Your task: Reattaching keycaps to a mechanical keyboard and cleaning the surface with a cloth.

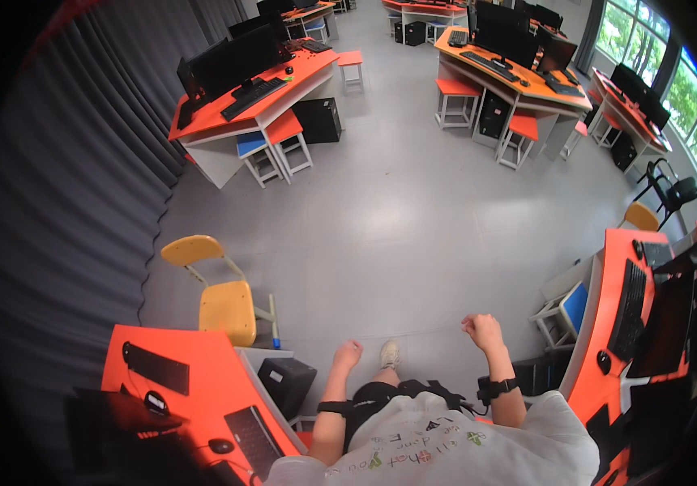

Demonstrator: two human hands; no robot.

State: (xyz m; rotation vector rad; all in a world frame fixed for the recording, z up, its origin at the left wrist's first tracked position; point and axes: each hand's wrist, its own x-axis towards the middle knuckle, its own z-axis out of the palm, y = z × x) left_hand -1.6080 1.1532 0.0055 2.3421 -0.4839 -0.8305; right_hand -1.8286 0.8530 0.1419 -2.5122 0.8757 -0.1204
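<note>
At the bottom of the frame, both bent forearms are held out ahead of a white shirt (421, 441), seemingly for balance or clearance from the furniture. The left hand (348, 354) and right hand (483, 330) are held well apart, fingers loosely curled; no object is seen in either, though whether they are fully closed cannot be told. Dark bands are fastened around the forearms, probably so that they stay put as the arms move.

Nearest the left hand, a black computer tower (286, 387) is stood beside the lower-left desk (203, 348), presumably to spare the desktop. A keyboard (254, 441) is laid near that desk's edge, likely for a seated user's reach. Nearest the right hand, a blue-seated stool (575, 307) is kept beside the lower-right desk (608, 275).

Beyond, a yellow chair (228, 312) is placed left of centre. In the upper left and upper right, red-seated stools (457, 89) are set against further desks, apparently to leave the grey floor (389, 235) between them passable.
</note>
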